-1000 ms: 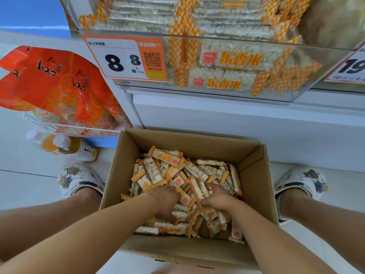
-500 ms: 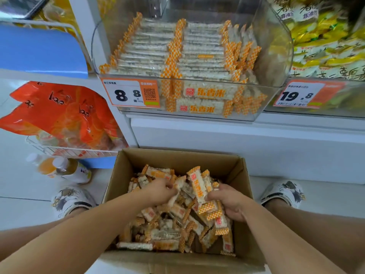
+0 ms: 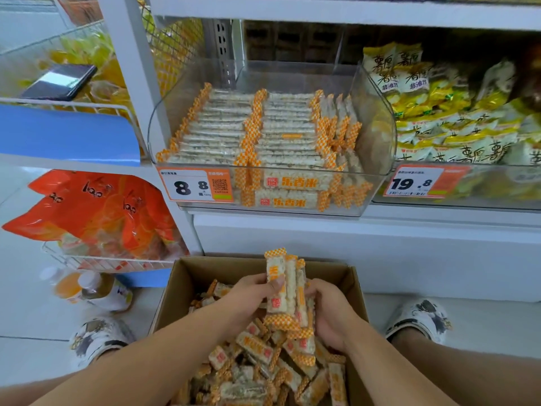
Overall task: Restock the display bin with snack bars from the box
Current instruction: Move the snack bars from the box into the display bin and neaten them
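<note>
Gripping a small bundle of snack bars [image 3: 285,291] between them, the left hand [image 3: 248,300] and the right hand [image 3: 332,312] are held just above the open cardboard box [image 3: 355,291], fingers curled round the upright bars from either side. More loose bars are heaped inside the box, which is set on the pale floor [image 3: 26,312] against the foot of the shelf unit. Directly above, at the shelf's front edge, the clear display bin [image 3: 377,133] is seen packed with neat rows of the same orange-checked bars, with a price tag [image 3: 194,186] fixed at its front left corner. Yellow snack bags [image 3: 456,112] are stacked in the bin to the right. Orange bags [image 3: 93,212] are piled in a wire basket at the left, with two bottles [image 3: 93,290] on the floor beneath.
</note>
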